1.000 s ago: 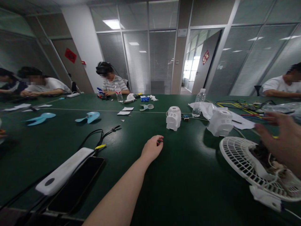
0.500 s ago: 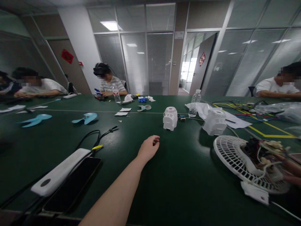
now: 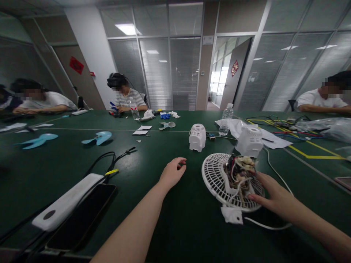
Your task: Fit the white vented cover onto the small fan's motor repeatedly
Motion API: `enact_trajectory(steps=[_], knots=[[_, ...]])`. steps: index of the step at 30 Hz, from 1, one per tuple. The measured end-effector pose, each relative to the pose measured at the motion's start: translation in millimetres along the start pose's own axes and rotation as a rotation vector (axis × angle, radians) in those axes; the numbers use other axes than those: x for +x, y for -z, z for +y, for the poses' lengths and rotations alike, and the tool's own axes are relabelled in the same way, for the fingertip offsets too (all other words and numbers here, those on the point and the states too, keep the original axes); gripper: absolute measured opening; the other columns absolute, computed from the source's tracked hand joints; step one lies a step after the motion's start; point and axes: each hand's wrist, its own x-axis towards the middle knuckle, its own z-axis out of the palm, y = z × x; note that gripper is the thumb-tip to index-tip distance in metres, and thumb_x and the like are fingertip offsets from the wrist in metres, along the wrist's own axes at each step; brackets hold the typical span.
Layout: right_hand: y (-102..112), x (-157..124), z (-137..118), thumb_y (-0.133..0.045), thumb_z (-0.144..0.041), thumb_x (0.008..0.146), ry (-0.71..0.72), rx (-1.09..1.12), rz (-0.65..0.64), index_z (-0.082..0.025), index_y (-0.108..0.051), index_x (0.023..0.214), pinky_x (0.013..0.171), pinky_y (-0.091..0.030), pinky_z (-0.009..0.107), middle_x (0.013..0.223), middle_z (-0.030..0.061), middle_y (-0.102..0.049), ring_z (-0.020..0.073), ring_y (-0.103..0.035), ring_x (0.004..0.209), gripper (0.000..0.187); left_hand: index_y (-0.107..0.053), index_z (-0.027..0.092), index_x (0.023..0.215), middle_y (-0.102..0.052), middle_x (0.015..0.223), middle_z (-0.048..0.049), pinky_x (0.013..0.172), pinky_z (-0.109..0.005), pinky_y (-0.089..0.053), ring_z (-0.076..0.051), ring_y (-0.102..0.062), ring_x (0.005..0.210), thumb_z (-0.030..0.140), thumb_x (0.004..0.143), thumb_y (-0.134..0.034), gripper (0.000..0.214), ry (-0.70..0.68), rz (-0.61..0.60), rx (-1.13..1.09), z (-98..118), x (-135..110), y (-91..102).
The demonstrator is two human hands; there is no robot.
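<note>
My left hand point(image 3: 173, 172) rests on the green tabletop, fingers loosely bent, a gap by the thumb and nothing held. At right, my right hand point(image 3: 270, 190) grips the edge of a white fan grille point(image 3: 214, 171) with thumb and fingers. A motor with tangled wires point(image 3: 241, 175) sits on the middle of that grille. At its near edge is a small white plastic part point(image 3: 231, 214), with a white cord trailing from it. Two white vented motor covers stand just beyond: one cover point(image 3: 197, 138) ahead of my left hand, another cover point(image 3: 249, 140) behind the grille.
On the left lie a white power bank-like box point(image 3: 68, 201), a black phone point(image 3: 82, 219) and cables. Blue fan blades point(image 3: 98, 138), paper slips and water bottles point(image 3: 226, 118) stand farther off. Several people sit around the table point(image 3: 153, 157). Plastic bags point(image 3: 329, 128) lie far right.
My right hand has brought the fan grille with its motor leftward from the right edge, to in front of the covers. My left hand stays in place.
</note>
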Motion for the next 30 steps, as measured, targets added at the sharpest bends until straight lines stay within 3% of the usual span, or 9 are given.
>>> enact_trajectory(steps=[5,9,12,15,16,19,24,26,30], knots=[[-19,29,-56,-0.057,-0.066,0.081,0.068,-0.021,-0.129,-0.014,-0.047,0.141,0.110,-0.041,0.056,0.140,0.0201,-0.055,0.0382,-0.051,0.130,0.081,-0.057,0.025,0.129,-0.059,0.132,-0.0071,0.090,-0.036,-0.054,-0.021,-0.065,0.103,0.031,0.091,-0.057,0.038,-0.096,-0.004,-0.038,8,-3,-2.5],[-22,44,-86,-0.059,-0.064,0.081,0.079,-0.011,-0.174,-0.011,-0.045,0.142,0.113,-0.037,0.055,0.143,0.0208,-0.051,0.0374,-0.046,0.133,0.082,-0.055,0.027,0.134,-0.051,0.142,-0.0062,0.107,-0.040,-0.045,-0.025,-0.054,0.125,0.034,0.090,-0.060,0.044,-0.164,0.000,-0.047,12,-5,-1.6],[-16,56,-91,-0.063,-0.060,0.079,0.091,0.071,-0.253,-0.012,-0.047,0.141,0.110,-0.039,0.056,0.145,0.0197,-0.049,0.0380,-0.046,0.133,0.080,-0.056,0.026,0.133,-0.047,0.145,-0.0062,0.113,-0.042,-0.037,-0.026,-0.048,0.132,0.036,0.091,-0.059,0.044,-0.157,0.039,-0.029,7,-2,-1.5],[-10,76,-78,-0.059,-0.041,0.083,0.104,0.272,-0.345,-0.022,-0.057,0.134,0.099,-0.051,0.050,0.140,0.0115,-0.057,0.0327,-0.056,0.125,0.054,-0.056,0.025,0.132,-0.046,0.144,-0.0065,0.114,-0.042,-0.037,-0.026,-0.048,0.131,0.035,0.092,-0.056,0.042,-0.127,0.090,-0.011,-1,3,-2.4],[-10,86,-72,-0.057,-0.032,0.083,0.085,0.331,-0.326,-0.024,-0.062,0.127,0.094,-0.054,0.047,0.133,0.0091,-0.063,0.0302,-0.062,0.117,0.046,-0.056,0.026,0.132,-0.047,0.143,-0.0062,0.113,-0.042,-0.037,-0.025,-0.049,0.130,0.035,0.091,-0.057,0.041,-0.119,0.101,-0.006,-3,5,-2.6],[-20,120,-57,-0.053,-0.021,0.079,-0.008,0.365,-0.085,-0.022,-0.067,0.114,0.087,-0.056,0.047,0.114,0.0090,-0.071,0.0273,-0.069,0.099,0.038,-0.057,0.027,0.130,-0.048,0.140,-0.0056,0.111,-0.041,-0.040,-0.025,-0.052,0.126,0.037,0.090,-0.058,0.041,-0.107,0.113,0.008,-4,6,-2.6],[-58,188,-59,-0.057,-0.029,0.083,-0.015,0.366,0.106,-0.019,-0.053,0.132,0.097,-0.050,0.052,0.127,0.0142,-0.063,0.0294,-0.064,0.109,0.051,-0.058,0.028,0.128,-0.049,0.137,-0.0058,0.106,-0.039,-0.044,-0.025,-0.056,0.120,0.042,0.089,-0.059,0.042,-0.093,0.115,0.027,0,4,-0.4],[-74,212,-65,-0.062,-0.034,0.080,0.005,0.374,0.125,-0.019,-0.046,0.139,0.104,-0.044,0.054,0.139,0.0157,-0.054,0.0321,-0.057,0.122,0.063,-0.058,0.028,0.128,-0.048,0.136,-0.0055,0.105,-0.038,-0.045,-0.024,-0.057,0.118,0.044,0.089,-0.059,0.043,-0.088,0.112,0.034,1,3,0.3],[-98,244,-73,-0.074,-0.043,0.071,0.042,0.400,0.125,-0.019,-0.030,0.150,0.116,-0.028,0.055,0.154,0.0164,-0.035,0.0357,-0.027,0.145,0.094,-0.057,0.030,0.130,-0.047,0.136,-0.0049,0.103,-0.037,-0.046,-0.024,-0.058,0.115,0.048,0.087,-0.060,0.046,-0.073,0.096,0.046,2,1,0.6]])
